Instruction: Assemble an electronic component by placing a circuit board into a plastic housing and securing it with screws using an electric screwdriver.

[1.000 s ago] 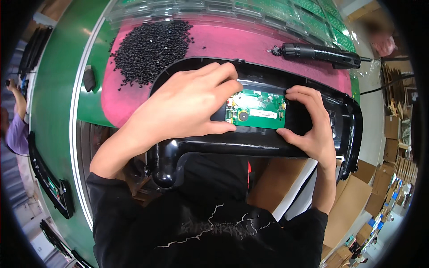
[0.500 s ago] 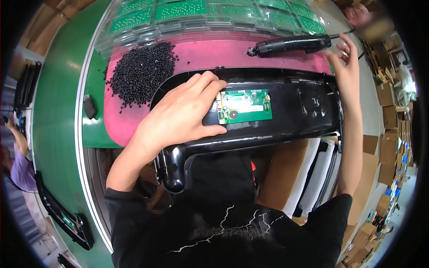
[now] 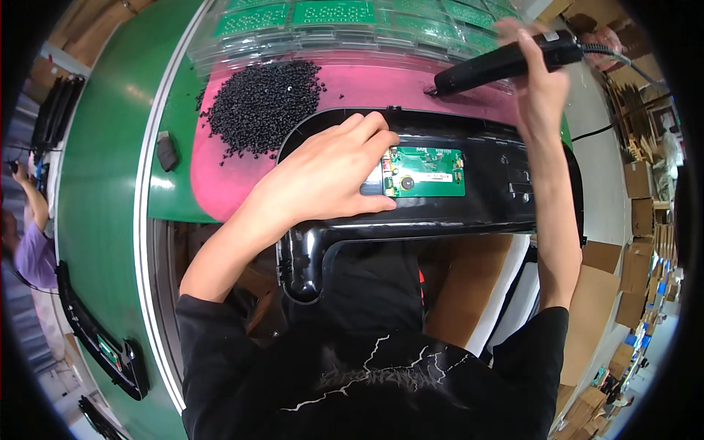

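Note:
My left hand (image 3: 334,172) lies over a long black plastic housing (image 3: 491,209), its thumb and fingers holding the left end of a green circuit board (image 3: 429,174) inside it. The palm hides part of what adjoins the board. My right hand (image 3: 543,88) is closed round a black corded electric screwdriver (image 3: 488,71), lifted over the pink mat (image 3: 359,84), tip pointing left and slightly down. Motion blurs some fingers of that hand. A large heap of small black screws (image 3: 260,106) rests on the mat's left part.
Clear plastic trays (image 3: 330,37) with green boards stand behind the mat. A small dark object (image 3: 167,152) lies on the green table (image 3: 103,183). Farther left are another black housing (image 3: 103,341) and a person in a purple sleeve (image 3: 37,246). Cardboard boxes (image 3: 594,315) stand at right.
My right hand has taken hold of the screwdriver and raised it off the mat, tilting it. My left hand keeps its place on the board; the whole view has shifted slightly.

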A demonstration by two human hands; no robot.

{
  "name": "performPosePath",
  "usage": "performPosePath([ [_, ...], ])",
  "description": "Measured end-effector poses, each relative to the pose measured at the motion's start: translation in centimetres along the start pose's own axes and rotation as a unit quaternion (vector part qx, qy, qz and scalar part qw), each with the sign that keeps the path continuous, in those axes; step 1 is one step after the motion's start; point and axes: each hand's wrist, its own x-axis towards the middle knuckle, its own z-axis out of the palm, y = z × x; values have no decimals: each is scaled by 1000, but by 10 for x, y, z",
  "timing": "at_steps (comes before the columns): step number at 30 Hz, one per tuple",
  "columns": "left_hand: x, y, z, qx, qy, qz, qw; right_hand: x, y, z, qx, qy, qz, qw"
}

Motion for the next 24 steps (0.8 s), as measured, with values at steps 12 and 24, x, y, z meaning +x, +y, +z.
performPosePath([
  [12,-6,4,-14,-106,42,-68,991,-61,-62,55,439,-206,103,869],
  [24,-9,-33,10,-299,73,-91,947,-55,-30,92,311,-165,134,926],
])
